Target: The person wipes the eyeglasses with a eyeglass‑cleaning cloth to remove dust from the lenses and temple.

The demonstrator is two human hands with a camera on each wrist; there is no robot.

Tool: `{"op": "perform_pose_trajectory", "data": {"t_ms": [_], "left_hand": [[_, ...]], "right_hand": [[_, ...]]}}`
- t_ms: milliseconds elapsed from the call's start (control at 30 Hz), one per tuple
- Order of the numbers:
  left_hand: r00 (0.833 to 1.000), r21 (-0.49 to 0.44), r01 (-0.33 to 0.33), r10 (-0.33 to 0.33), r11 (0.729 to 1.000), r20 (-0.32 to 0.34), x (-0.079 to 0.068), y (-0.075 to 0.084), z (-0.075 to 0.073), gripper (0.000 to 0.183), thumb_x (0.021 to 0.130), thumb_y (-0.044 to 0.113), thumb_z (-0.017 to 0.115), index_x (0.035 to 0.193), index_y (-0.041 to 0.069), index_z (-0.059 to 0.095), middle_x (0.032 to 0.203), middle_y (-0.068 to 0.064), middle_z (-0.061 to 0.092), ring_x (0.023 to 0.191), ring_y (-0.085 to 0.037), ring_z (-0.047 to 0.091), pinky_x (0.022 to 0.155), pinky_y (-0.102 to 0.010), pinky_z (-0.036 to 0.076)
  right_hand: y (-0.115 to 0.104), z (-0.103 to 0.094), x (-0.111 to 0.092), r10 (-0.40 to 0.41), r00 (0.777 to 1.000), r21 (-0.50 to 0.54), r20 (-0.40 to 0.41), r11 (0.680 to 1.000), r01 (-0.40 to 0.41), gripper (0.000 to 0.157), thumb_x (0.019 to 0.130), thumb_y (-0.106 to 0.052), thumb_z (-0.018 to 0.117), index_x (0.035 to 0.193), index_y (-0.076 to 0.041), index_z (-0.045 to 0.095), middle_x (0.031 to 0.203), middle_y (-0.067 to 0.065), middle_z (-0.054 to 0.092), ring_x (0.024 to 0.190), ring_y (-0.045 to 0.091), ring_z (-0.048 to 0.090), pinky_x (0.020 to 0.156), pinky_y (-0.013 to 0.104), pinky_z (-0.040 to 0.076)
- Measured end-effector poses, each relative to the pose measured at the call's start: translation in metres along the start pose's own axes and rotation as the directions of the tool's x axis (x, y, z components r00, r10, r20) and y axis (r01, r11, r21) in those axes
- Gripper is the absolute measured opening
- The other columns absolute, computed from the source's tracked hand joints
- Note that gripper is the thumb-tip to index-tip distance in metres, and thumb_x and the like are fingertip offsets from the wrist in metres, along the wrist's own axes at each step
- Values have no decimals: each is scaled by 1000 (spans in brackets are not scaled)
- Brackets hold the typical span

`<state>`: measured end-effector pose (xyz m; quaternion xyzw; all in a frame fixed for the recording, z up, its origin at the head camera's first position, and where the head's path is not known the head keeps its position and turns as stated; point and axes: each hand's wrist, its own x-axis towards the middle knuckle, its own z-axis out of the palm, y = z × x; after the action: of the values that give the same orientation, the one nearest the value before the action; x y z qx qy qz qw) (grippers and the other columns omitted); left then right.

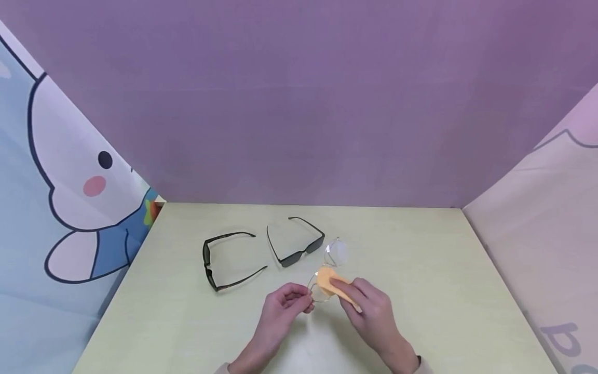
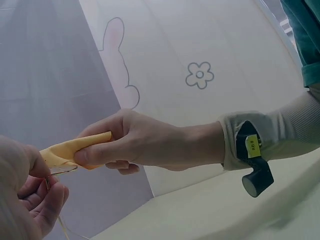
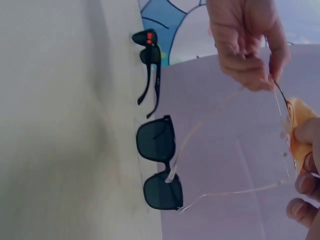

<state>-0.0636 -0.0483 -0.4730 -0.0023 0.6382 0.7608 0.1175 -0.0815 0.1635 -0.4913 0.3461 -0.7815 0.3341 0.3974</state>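
Note:
A pair of clear glasses with thin wire rims [image 1: 336,253] is held up above the table in both hands. My left hand [image 1: 282,309] pinches the frame at its near left end between thumb and fingertips. An orange-yellow cleaning cloth [image 1: 328,280] is in my right hand [image 1: 371,311], folded over the near lens, with thumb and fingers pressing it from both sides. The cloth hides part of that lens. In the right wrist view, the unfolded temples [image 3: 235,193] reach away from the rims.
Black sunglasses [image 1: 291,258] lie beyond the hands with temples unfolded. Farther left is a second dark pair [image 1: 207,255], also unfolded. The pale table [image 1: 444,291] meets a purple backdrop [image 1: 303,130] at its far edge, with printed cloths at both sides.

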Motion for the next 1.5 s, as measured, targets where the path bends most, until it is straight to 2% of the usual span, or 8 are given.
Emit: {"op": "perform_pose_trajectory", "data": {"t_ms": [100,367,667,933,1167,1300,1400,1500], "left_hand": [[1000,-5,-5,4,1000,-4,-1,1,0,25,94,3,70,108,-17,62,88,-6,73,79,-10,69,79,-22,60],[1000,-5,-5,5,1000,-16,0,-1,-4,24,94,2,69,108,-16,62,94,-12,73,81,-11,69,79,-22,60],[1000,-9,2,-2,1000,4,-1,-2,-1,32,94,2,69,112,-21,57,89,-10,72,80,-10,69,80,-22,59],[999,-19,-24,24,1000,-30,2,-1,-1,27,93,1,69,108,-19,60,93,-14,72,80,-10,69,80,-22,60],[1000,-14,-5,5,1000,-8,1,-3,-3,32,94,0,68,112,-23,56,90,-11,72,79,-9,69,80,-22,60],[1000,-19,-20,20,1000,-17,1,-3,-2,29,93,2,69,110,-20,59,95,-17,72,81,-10,70,81,-22,60],[1000,-18,-15,15,1000,-24,1,-3,-3,26,94,2,69,109,-17,61,95,-14,72,82,-11,70,81,-23,60],[1000,-11,-6,6,1000,-16,1,-3,-4,26,94,3,69,109,-17,61,93,-12,72,82,-11,70,81,-23,60]], "right_hand": [[-1,0,-1,33,999,0,4,999,-33,31,108,-24,54,109,-4,77,78,-4,56,61,2,44,52,7,36],[-5,6,-6,-104,994,91,19,991,102,27,107,-15,53,109,-4,78,76,-3,54,63,2,43,54,5,34],[1,-3,-5,55,998,-11,20,998,-55,31,109,-26,53,110,-6,78,78,-5,56,62,2,44,53,7,36],[2,2,-9,-86,996,86,8,993,85,27,107,-16,55,108,-3,78,78,-2,56,64,3,46,55,6,37],[7,-3,-8,12,1000,32,-8,999,-11,28,108,-23,56,109,-5,78,79,-3,59,62,3,46,53,7,38],[3,1,-8,-52,999,71,-14,996,53,27,107,-17,55,107,-3,78,78,-2,58,62,2,46,54,5,38],[-1,5,-8,-119,993,110,-22,987,120,27,106,-12,54,105,-1,78,76,-1,57,62,2,46,55,5,37],[0,5,-9,-102,995,97,-21,990,104,26,106,-13,55,105,-2,78,77,-1,58,63,3,47,55,6,38]]}}
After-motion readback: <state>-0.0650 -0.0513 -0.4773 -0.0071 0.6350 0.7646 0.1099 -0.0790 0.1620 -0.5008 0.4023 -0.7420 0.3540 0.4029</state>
